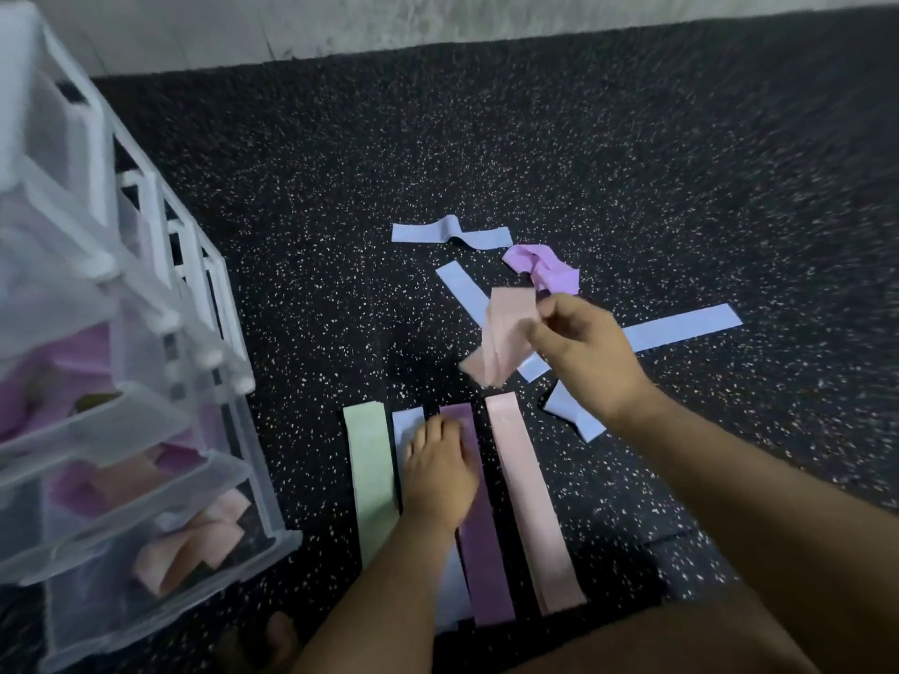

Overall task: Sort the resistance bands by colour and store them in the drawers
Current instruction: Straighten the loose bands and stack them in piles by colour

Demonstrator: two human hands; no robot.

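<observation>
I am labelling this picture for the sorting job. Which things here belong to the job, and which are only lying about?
Belong to the job: folded pink band in the right hand; left hand on the laid-out row: green band, blue band, dark purple band, long pink band; loose blue bands; crumpled lilac band; plastic drawers.
Only surroundings: speckled floor; pale wall.

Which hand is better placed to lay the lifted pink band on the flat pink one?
Likely right: the right hand pinches the lifted pink band near the flat pink band; the left hand rests on others.
</observation>
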